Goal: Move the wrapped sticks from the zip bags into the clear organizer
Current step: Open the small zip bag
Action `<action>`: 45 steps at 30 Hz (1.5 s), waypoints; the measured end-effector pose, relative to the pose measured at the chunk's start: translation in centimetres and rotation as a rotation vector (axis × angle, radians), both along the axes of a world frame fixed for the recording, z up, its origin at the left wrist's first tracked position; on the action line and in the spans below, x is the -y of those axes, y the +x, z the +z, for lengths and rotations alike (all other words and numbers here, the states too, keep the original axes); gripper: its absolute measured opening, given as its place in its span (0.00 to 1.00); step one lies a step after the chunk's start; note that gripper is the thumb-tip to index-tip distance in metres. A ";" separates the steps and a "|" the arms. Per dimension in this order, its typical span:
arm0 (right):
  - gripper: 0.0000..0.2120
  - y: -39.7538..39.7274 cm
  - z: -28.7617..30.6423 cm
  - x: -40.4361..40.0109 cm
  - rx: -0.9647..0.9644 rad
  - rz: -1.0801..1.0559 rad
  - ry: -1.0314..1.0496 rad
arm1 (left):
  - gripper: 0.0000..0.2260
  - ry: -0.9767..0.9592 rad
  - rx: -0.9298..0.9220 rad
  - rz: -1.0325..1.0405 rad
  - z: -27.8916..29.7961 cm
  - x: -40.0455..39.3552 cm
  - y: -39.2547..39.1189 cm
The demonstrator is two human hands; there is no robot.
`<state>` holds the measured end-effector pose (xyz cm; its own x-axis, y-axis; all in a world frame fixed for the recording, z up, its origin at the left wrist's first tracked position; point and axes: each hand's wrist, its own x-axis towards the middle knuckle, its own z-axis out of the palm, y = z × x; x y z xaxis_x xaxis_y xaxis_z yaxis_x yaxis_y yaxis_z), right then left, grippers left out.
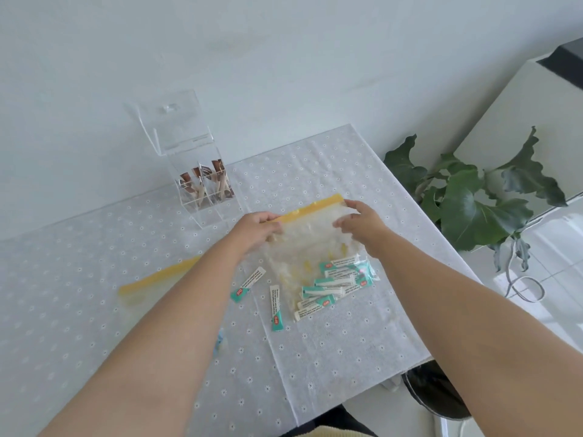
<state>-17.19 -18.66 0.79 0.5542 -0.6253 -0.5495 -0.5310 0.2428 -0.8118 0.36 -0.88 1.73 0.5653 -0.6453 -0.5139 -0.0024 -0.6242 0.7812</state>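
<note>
A clear zip bag (310,234) with a yellow zip strip stands tilted over the table. My left hand (257,227) grips its top left end and my right hand (362,223) grips the top right. Several teal-and-white wrapped sticks (331,287) lie in the bag's lower end. Two more sticks (247,283) (276,307) lie loose on the cloth to its left. The clear organizer (205,187), lid up, stands behind with brown wrapped sticks in its rear compartments; the front compartments look empty.
A second zip bag (151,280) with a yellow strip lies flat at the left, partly under my left forearm. The table's right edge runs past the held bag, with a leafy plant (473,197) and a white cabinet (517,105) beyond. The wall is behind the organizer.
</note>
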 end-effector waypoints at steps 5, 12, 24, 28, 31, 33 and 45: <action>0.22 1.6 2.7 -0.6 0.075 0.155 -0.091 | 0.04 0.008 0.099 -0.166 4.9 -1.9 0.2; 0.19 5.0 5.3 -4.6 0.118 0.238 -0.394 | 0.12 -0.067 -0.003 -0.035 8.6 -5.5 -2.7; 0.17 1.2 7.3 -11.8 0.224 0.199 0.067 | 0.16 -0.258 -0.079 0.295 5.3 -7.2 -9.5; 0.10 0.1 6.7 -11.7 0.199 0.278 -0.020 | 0.16 -0.319 -0.062 0.344 4.6 -7.3 -10.7; 0.12 -0.5 6.7 -11.7 0.182 0.380 -0.030 | 0.14 -0.298 0.026 0.313 4.7 -7.6 -11.3; 0.14 -0.8 6.7 -12.1 0.188 0.436 -0.048 | 0.15 -0.262 0.086 0.267 4.7 -7.6 -11.6; 0.20 -0.7 6.1 -14.3 -0.048 0.427 -0.823 | 0.17 -0.086 0.564 0.403 4.7 -5.3 -14.4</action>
<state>-17.88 -4.37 6.90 0.8156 -0.5764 -0.0513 -0.4799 -0.6242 -0.6166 -14.08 4.43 6.47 0.9346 -0.3547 -0.0280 -0.2037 -0.5979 0.7753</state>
